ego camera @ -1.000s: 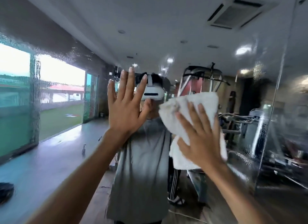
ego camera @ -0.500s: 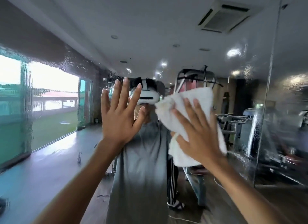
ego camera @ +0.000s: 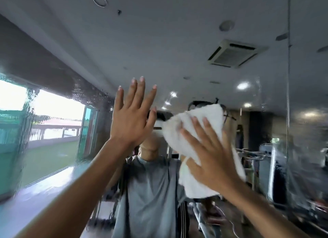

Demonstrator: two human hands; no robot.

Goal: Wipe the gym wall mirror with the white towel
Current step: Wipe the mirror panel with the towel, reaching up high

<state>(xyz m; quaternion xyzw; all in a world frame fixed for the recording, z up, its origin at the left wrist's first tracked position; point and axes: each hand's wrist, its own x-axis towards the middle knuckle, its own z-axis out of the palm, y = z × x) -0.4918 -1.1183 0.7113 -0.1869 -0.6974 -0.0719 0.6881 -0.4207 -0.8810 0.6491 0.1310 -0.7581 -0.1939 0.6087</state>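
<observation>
The gym wall mirror (ego camera: 177, 42) fills the whole view, wet and streaked on its left part. My right hand (ego camera: 211, 159) presses a crumpled white towel (ego camera: 200, 127) flat against the glass at centre right, fingers spread over the cloth. My left hand (ego camera: 132, 117) is raised beside it, palm toward the mirror with fingers apart, holding nothing. Whether the left palm touches the glass I cannot tell. My own reflection in a grey shirt (ego camera: 149, 193) shows behind both hands.
A vertical seam between mirror panels (ego camera: 288, 96) runs down the right side. Reflected in the glass are gym machines (ego camera: 266, 159) at right, a ceiling air vent (ego camera: 232, 54), and large windows (ego camera: 44, 124) at left.
The view has tilted upward, showing more ceiling. Both hands have risen on the mirror, the right hand carrying the towel slightly higher and to the right.
</observation>
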